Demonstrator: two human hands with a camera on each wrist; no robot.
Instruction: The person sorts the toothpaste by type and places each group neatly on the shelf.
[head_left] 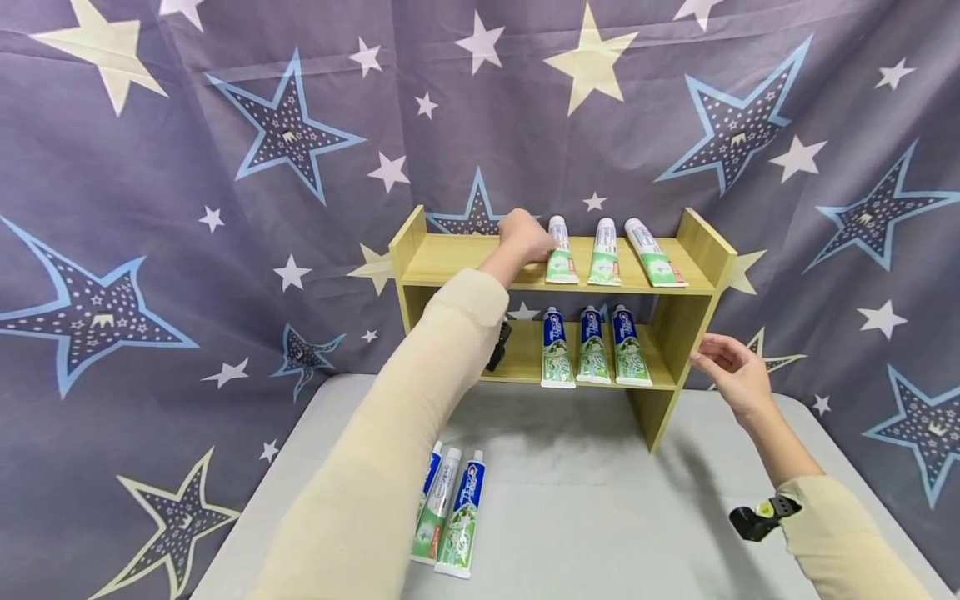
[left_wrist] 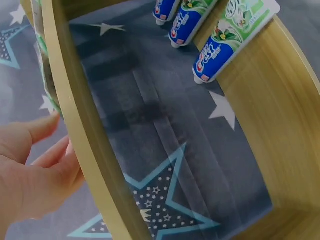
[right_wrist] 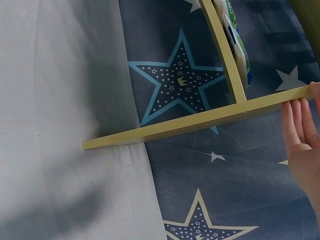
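My left hand [head_left: 527,237] is over the top board of a wooden shelf [head_left: 459,260], beside the leftmost toothpaste tube [head_left: 561,254]. In the left wrist view, the thumb of my left hand [left_wrist: 37,170] is close to a partly hidden tube [left_wrist: 46,75]; a gap shows between thumb and fingers. Two more toothpaste tubes [head_left: 604,254] [head_left: 656,257] lie to the right on that board. My right hand [head_left: 738,377] touches the shelf's right side panel. Straight fingers of the right hand [right_wrist: 305,145] rest against its outer face, the thumb at its edge.
Several blue-and-green toothpaste tubes [head_left: 592,346] lie on the lower board. More tubes [head_left: 461,517] lie on the grey tabletop [head_left: 570,508], partly behind my left sleeve. A star-patterned curtain [head_left: 300,208] hangs behind the shelf. A black wrist camera [head_left: 756,521] is on my right arm.
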